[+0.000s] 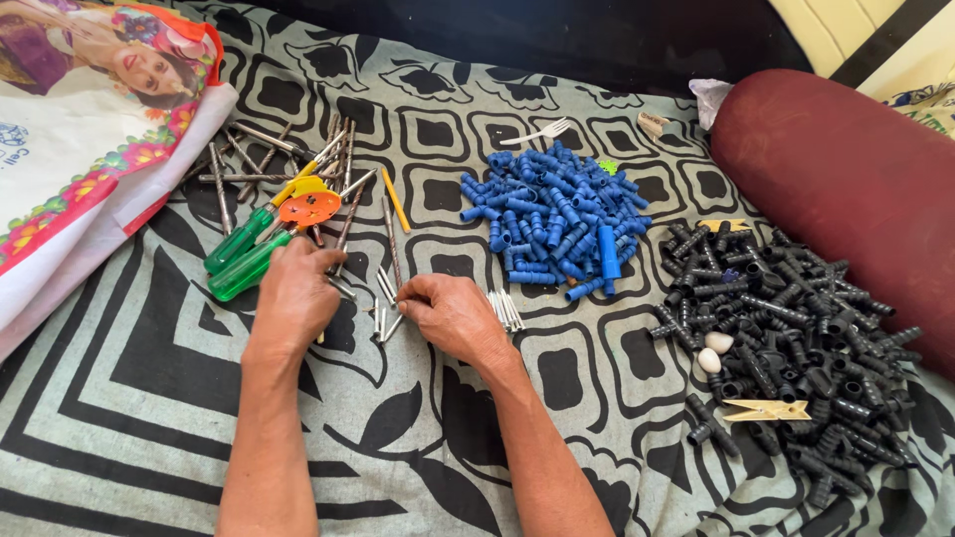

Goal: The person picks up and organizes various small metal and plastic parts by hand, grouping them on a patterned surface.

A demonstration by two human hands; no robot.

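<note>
Between tool heap and blue fittings (557, 221), both hands (453, 316) pinch small metal pins (386, 316).

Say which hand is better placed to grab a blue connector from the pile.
Probably the right hand: it lies on the patterned cloth beside the small metal pins, closer to the blue connector pile. The left hand rests farther off, by the green-handled screwdrivers.

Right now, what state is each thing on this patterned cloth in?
Left hand: palm down, resting over metal rods.
Right hand: fingers pinching thin metal rods.
Blue fittings: heaped in one pile.
Black fittings: heaped in a spread pile.
Green-handled screwdrivers: lying flat.
Wooden clothespin: lying on black fittings.
</note>
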